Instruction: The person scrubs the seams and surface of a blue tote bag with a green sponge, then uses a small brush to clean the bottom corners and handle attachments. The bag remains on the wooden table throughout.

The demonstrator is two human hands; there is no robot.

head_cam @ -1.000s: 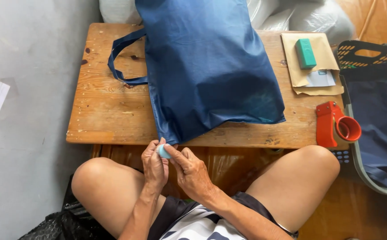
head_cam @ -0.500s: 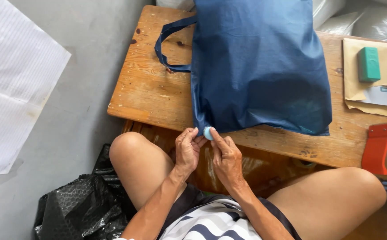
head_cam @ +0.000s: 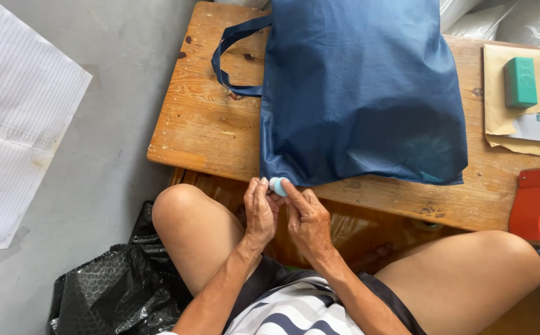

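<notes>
Fingertips (head_cam: 269,197) of both hands are closed on a small, round, pale-blue object (head_cam: 277,185), pinched between the left hand (head_cam: 260,214) and the right hand (head_cam: 307,220) at the near corner of a limp navy fabric tote bag (head_cam: 360,93). It is judged light, hard and smooth, best pinched across its rim; the bag lies on a worn wooden table (head_cam: 202,124).

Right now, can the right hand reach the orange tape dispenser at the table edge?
Probably yes, but not freely: the right hand is busy pinching a small light blue piece together with the left hand. The tape dispenser has only bare table before it.
</notes>
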